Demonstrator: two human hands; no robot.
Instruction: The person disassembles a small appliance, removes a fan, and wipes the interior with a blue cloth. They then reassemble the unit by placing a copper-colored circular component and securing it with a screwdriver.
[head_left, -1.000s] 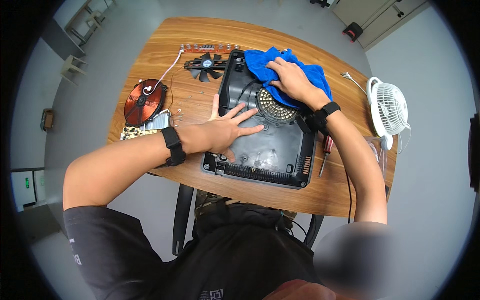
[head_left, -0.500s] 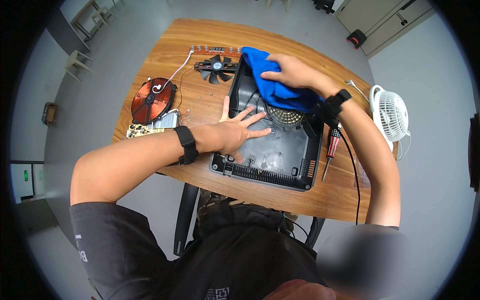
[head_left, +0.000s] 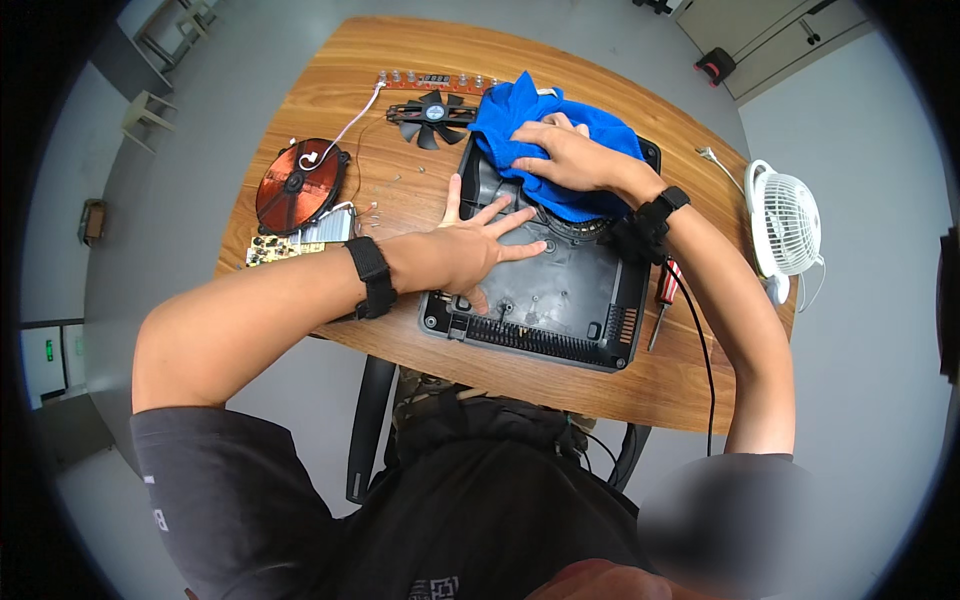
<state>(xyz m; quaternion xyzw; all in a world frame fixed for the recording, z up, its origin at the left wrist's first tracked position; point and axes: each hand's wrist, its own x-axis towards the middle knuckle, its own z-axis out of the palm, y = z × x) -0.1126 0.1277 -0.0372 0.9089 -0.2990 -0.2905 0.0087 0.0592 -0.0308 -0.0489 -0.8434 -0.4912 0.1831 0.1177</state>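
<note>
A black plastic appliance housing (head_left: 570, 300) lies open on the wooden table (head_left: 330, 60). My left hand (head_left: 468, 245) rests flat on its near left part, fingers spread, pinning it down. My right hand (head_left: 565, 155) presses a bunched blue cloth (head_left: 520, 115) against the housing's far left corner. Both wrists wear black bands.
A copper coil disc (head_left: 298, 185), a green circuit board (head_left: 290, 240), a black fan blade (head_left: 432, 112) and a strip board (head_left: 430, 80) lie on the table's left and far side. A red-handled screwdriver (head_left: 663, 295) and a white desk fan (head_left: 785, 225) sit at the right.
My right hand has dragged the blue cloth from the housing's far right to its far left corner. My left hand has stayed flat on the housing.
</note>
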